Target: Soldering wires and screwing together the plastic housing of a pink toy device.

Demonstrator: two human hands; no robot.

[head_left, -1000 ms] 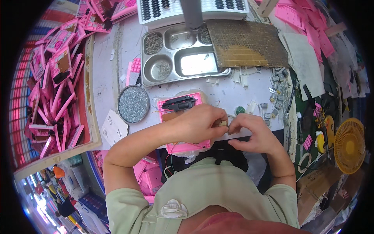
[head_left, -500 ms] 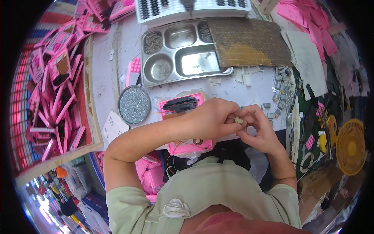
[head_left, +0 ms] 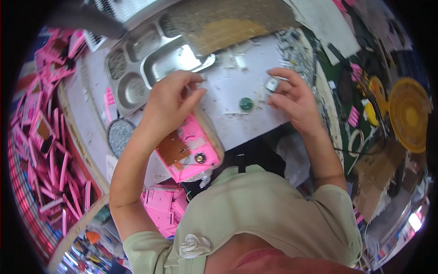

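Observation:
My left hand [head_left: 171,102] hovers over the grey worktop [head_left: 237,123], thumb and forefinger pinched together near the rim of a steel compartment tray [head_left: 150,68]; I see nothing between the fingertips. Under its wrist lies an open pink plastic casing [head_left: 191,150] with a brown circuit board inside. My right hand [head_left: 294,98] is farther right and pinches a small silvery part [head_left: 272,84]. A small green round piece [head_left: 246,104] lies on the worktop between the two hands.
A round glittery dish [head_left: 119,132] sits left of the casing. Several pink casings [head_left: 41,137] fill a bin at the left. A brown board [head_left: 228,23] lies beyond the tray, small loose parts [head_left: 296,50] at the back right, a yellow fan [head_left: 410,114] far right.
The view has tilted and moved closer. My hands, joined in front of me before, have separated: the left toward the tray, the right out to the right with the silvery part.

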